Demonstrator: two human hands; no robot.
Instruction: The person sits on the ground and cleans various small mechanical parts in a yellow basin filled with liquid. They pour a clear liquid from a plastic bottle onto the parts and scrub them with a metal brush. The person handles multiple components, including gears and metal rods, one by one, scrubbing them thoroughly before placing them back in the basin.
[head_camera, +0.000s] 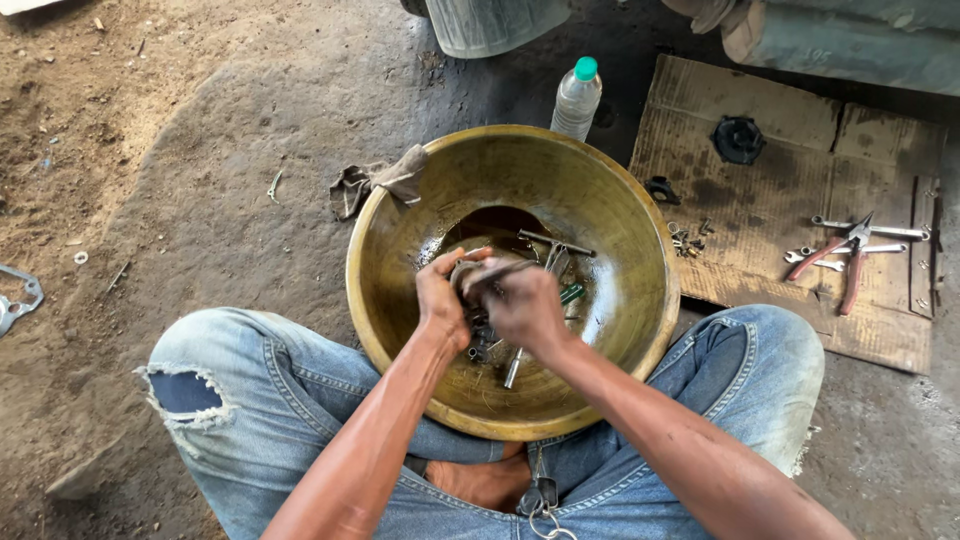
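A wide brass-coloured bowl (620, 240) sits on the ground between my knees, with dark liquid and several metal tools and parts (555, 250) in it. Over its middle, my left hand (440, 298) is closed around a small round metal part (466, 270). My right hand (522, 305) grips a thin dark tool (500, 271) whose tip lies against that part. Both hands touch each other above the bowl.
A plastic bottle with a green cap (577, 97) stands behind the bowl, a dirty rag (378, 182) at its left rim. On cardboard (780, 200) to the right lie red-handled pliers (840, 255), wrenches (870, 231), small nuts (685, 240) and a black round part (738, 138). A bucket (490, 22) stands farther back.
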